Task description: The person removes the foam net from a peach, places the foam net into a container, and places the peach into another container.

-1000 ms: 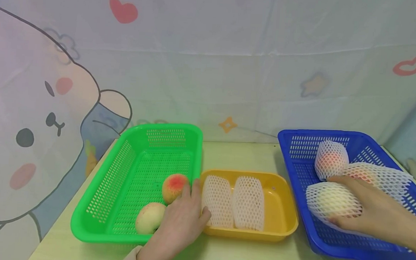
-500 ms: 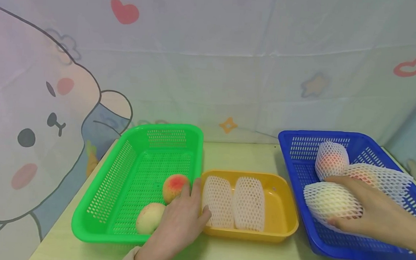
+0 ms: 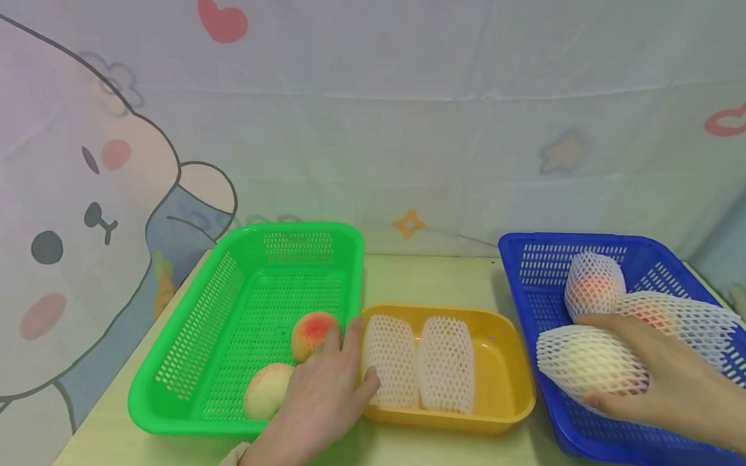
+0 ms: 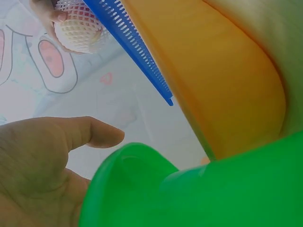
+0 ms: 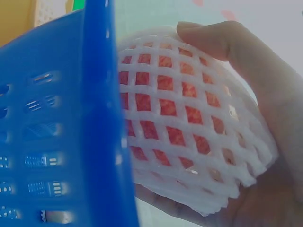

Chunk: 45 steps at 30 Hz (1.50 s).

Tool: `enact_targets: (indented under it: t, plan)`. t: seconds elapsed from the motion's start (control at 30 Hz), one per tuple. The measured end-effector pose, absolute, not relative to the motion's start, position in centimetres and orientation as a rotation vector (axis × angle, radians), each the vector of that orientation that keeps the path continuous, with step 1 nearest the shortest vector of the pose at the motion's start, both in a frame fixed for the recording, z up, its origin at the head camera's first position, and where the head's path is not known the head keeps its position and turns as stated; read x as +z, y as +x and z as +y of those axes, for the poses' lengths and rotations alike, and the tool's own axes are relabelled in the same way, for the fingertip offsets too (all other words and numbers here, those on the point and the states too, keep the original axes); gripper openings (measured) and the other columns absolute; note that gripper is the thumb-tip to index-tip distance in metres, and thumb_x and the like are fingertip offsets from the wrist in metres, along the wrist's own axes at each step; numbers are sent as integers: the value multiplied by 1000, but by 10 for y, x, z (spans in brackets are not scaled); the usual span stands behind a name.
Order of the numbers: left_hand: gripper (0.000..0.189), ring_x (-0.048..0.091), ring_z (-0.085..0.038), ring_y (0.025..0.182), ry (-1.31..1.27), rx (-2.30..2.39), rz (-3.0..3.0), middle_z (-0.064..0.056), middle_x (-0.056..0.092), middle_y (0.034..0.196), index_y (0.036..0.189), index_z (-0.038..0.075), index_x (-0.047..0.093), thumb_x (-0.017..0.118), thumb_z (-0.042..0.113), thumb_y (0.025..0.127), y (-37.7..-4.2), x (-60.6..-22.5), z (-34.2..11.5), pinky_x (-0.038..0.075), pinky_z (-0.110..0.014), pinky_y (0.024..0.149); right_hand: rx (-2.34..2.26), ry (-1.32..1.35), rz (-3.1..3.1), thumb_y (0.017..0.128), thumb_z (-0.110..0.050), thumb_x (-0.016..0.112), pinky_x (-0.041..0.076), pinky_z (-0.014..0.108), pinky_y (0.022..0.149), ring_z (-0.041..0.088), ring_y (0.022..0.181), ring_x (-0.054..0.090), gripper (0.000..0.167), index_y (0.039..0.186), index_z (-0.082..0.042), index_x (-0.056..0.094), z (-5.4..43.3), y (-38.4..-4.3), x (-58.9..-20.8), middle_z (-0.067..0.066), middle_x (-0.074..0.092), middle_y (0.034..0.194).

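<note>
My right hand (image 3: pixel 668 376) grips a peach in a white foam net sleeve (image 3: pixel 588 360), low over the near left part of the blue basket (image 3: pixel 598 451). The right wrist view shows red peach skin through the mesh of this foam-netted peach (image 5: pixel 175 104), with my thumb along its top. My left hand (image 3: pixel 329 396) lies over the right side of the green basket (image 3: pixel 160 391), fingers loosely extended. Its fingertips overlap a red-topped peach (image 3: pixel 311 335); a paler peach (image 3: pixel 267 392) sits by the wrist. In the left wrist view, my thumb (image 4: pixel 104 133) stands apart above the green rim.
A yellow tray (image 3: pixel 503 365) stands between the baskets, holding two flat foam net sleeves, a left one (image 3: pixel 391 361) and a right one (image 3: pixel 447 364). Two more netted peaches lie in the blue basket, one upright (image 3: pixel 595 286), one (image 3: pixel 685 320) behind my hand. A printed curtain (image 3: pixel 420 121) hangs behind.
My right hand has shifted the netted peach slightly left, toward the blue basket's left rim. The left hand has stayed nearly still.
</note>
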<state>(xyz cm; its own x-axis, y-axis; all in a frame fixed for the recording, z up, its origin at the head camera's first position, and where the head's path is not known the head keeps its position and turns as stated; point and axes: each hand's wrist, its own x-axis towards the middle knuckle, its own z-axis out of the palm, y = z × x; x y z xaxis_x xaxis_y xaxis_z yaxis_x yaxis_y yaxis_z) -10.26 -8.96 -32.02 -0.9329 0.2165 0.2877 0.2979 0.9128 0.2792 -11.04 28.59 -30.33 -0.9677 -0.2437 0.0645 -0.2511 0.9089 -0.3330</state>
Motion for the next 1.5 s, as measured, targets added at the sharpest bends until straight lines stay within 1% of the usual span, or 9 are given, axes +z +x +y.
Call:
enact_targets:
  t: [0.13, 0.3, 0.53, 0.6, 0.77, 0.87, 1.1, 1.27, 1.5]
  plan:
    - [60, 36, -12, 56, -392, -449, -2793, -5, 49, 81, 138, 5, 44, 62, 25, 85, -102, -319, -90, 29, -21, 42, 538, 407, -3037, 69, -60, 76, 44, 71, 80, 40, 116, 49, 88, 140, -19, 43, 283, -109, -301, 16, 52, 136]
    - [59, 35, -12, 56, -389, -437, -2787, -4, 50, 81, 138, 5, 45, 62, 25, 85, -100, -317, -90, 28, -21, 42, 534, 445, -3006, 68, -57, 79, 47, 67, 78, 38, 112, 52, 86, 138, -19, 46, 281, -106, -299, 14, 55, 132]
    - [57, 36, -11, 57, -390, -419, -2773, -3, 51, 83, 137, 6, 47, 62, 27, 86, -99, -315, -90, 28, -20, 42, 547, 532, -2924, 67, -52, 82, 53, 54, 72, 30, 106, 55, 83, 136, -21, 47, 277, -100, -296, 6, 58, 128]
    - [56, 36, -11, 57, -396, -418, -2759, -3, 51, 83, 137, 7, 47, 62, 27, 86, -98, -315, -90, 28, -20, 42, 541, 551, -2905, 67, -51, 82, 53, 53, 72, 29, 106, 55, 83, 136, -22, 47, 276, -99, -296, 5, 58, 128]
    - [55, 37, -11, 59, -426, -434, -2705, -2, 52, 83, 134, 6, 50, 62, 25, 85, -98, -314, -89, 28, -20, 43, 530, 526, -2932, 68, -54, 81, 52, 60, 73, 32, 109, 53, 84, 137, -24, 46, 275, -98, -295, 7, 56, 130]
    - [55, 38, -11, 61, -447, -452, -2685, -2, 53, 84, 135, 5, 50, 62, 24, 84, -98, -314, -89, 29, -19, 44, 538, 507, -2941, 67, -55, 80, 51, 62, 73, 33, 108, 53, 85, 138, -24, 45, 275, -97, -294, 8, 56, 129]
    - [57, 39, -10, 61, -478, -466, -2672, -2, 54, 86, 135, 7, 48, 64, 25, 84, -97, -314, -87, 29, -18, 45, 531, 542, -2886, 66, -51, 83, 53, 55, 72, 30, 105, 54, 85, 137, -27, 45, 276, -93, -292, 4, 57, 129]
    - [54, 37, -9, 60, -516, -492, -2658, -1, 53, 84, 133, 7, 49, 65, 23, 84, -97, -314, -86, 29, -17, 44, 520, 566, -2850, 64, -49, 85, 52, 56, 72, 29, 106, 52, 86, 138, -28, 45, 275, -92, -291, 3, 57, 129]
    - [53, 36, -7, 60, -548, -503, -2646, -1, 54, 85, 132, 6, 51, 64, 23, 84, -97, -315, -84, 29, -16, 44, 526, 622, -2759, 59, -47, 88, 52, 47, 70, 13, 100, 50, 89, 136, -37, 45, 266, -87, -290, -6, 58, 124]
